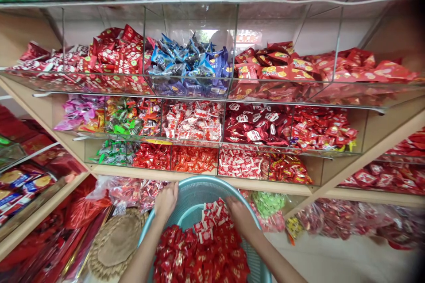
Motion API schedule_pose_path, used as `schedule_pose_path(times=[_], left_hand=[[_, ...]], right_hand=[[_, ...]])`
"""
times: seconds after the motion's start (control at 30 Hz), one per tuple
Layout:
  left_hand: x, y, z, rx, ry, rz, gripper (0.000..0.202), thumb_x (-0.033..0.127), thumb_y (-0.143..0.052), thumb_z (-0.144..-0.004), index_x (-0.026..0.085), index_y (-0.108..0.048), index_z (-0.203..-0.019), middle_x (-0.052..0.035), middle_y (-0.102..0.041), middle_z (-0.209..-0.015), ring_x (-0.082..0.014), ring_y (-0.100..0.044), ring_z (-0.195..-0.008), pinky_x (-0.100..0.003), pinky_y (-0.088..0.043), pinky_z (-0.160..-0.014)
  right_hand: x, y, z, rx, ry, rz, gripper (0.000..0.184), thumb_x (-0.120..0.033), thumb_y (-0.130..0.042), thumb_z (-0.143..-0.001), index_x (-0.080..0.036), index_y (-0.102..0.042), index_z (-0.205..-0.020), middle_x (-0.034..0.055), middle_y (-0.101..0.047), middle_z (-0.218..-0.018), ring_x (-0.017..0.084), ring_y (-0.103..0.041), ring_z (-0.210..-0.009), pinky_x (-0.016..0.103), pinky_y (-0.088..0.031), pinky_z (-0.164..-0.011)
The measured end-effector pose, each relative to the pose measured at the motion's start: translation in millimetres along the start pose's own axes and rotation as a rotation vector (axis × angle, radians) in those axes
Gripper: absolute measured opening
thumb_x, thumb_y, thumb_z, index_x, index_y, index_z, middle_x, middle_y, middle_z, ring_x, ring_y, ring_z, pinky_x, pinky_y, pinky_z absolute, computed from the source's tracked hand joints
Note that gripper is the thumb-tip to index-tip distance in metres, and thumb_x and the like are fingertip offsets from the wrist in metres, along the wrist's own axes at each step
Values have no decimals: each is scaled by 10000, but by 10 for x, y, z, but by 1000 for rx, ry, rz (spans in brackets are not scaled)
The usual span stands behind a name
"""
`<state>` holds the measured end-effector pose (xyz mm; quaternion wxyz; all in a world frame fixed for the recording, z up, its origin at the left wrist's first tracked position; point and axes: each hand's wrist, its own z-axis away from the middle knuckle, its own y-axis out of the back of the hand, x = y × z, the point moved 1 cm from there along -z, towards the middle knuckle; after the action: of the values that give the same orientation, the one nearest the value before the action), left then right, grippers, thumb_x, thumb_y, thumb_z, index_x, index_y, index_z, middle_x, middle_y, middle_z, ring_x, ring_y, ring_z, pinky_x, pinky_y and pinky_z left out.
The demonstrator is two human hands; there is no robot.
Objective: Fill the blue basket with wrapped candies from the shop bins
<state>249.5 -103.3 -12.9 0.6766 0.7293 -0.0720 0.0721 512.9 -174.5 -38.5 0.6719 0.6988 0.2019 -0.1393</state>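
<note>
A round light-blue plastic basket (212, 184) sits right below me, tilted up at its far rim. It holds a heap of red wrapped sweets (199, 254), with red-and-white packets (212, 217) on top. A teal inner bowl (188, 217) shows at the basket's left side. My left hand (166, 201) grips the far left rim of the basket. My right hand (241, 217) reaches in over the right side, its fingertips down at the red-and-white packets. Part of those fingers is hidden among the packets.
Wooden shelves with clear compartments (189, 97) of wrapped sweets fill the area ahead. Clear bags of sweets (136, 194) lie along the bottom shelf. A woven straw mat (116, 245) stands left of the basket, beside red packaging. Pale floor (332, 261) shows at right.
</note>
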Motion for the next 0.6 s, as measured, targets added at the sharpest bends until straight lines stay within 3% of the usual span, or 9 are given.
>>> schedule_pose_path(times=[0.1, 0.2, 0.6], left_hand=[[-14, -16, -2, 3, -4, -3, 543, 457, -99, -904, 198, -573, -960, -89, -674, -940, -210, -643, -776, -291, -418, -634], [-26, -30, -3, 5, -7, 2, 538, 455, -105, -905, 194, -573, -955, -92, -674, -934, -200, -644, -768, -286, -416, -637], [-18, -30, -1, 2, -5, -13, 557, 466, -102, -902, 195, -583, -975, -94, -674, -934, -210, -643, -780, -299, -425, -665]], right_hand=[[-30, -65, 39, -67, -14, 270, 377, 10, -361, -780, -170, -560, -1045, 105, -636, -998, 185, -609, -885, 242, -463, -705], [-73, -83, 34, -68, -8, 358, 360, 23, -371, -784, -153, -550, -1042, 119, -639, -981, 193, -620, -863, 244, -461, -686], [-44, -75, 65, -35, -28, 335, 323, 10, -357, -782, -170, -555, -963, 95, -618, -959, 190, -606, -823, 250, -432, -645]])
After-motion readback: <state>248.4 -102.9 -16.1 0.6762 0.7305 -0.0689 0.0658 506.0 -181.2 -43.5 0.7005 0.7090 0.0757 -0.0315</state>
